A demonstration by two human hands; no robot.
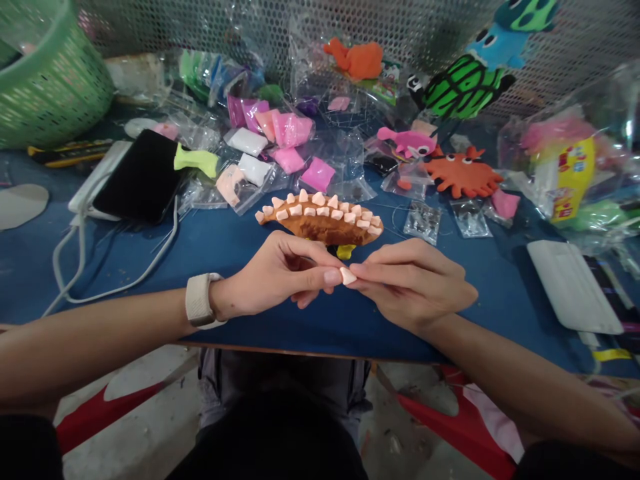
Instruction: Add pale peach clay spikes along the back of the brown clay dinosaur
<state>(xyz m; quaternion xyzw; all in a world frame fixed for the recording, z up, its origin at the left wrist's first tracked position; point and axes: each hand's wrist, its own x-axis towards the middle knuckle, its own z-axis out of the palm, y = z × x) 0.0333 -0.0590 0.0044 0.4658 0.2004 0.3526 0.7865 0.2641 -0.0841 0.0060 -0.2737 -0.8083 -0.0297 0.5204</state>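
Blue tabletop [230,247] runs back to a perforated metal wall [210,33], with bagged clay packets [293,133] scattered across its far part. Close to the near edge, both hands meet over one small pale pink clay piece [348,276]. Left thumb and forefinger are closed on it from the left, the left hand [280,273] coming in with its thumb uppermost. From the right, the right hand [415,277] has its fingertips together against the piece's other side, so it sits clamped between the two hands; which way its tip points is hard to tell.

Just beyond the fingers, on the far side, lies the brown clay body [325,231]. Its long axis runs left to right, across the line from the fingers, and rows of pale cones stand along its back, on the far side. Of the two, the left hand looks nearer, its knuckles just short of the body's near edge. A yellow piece [346,252] shows at that edge, between the hands.
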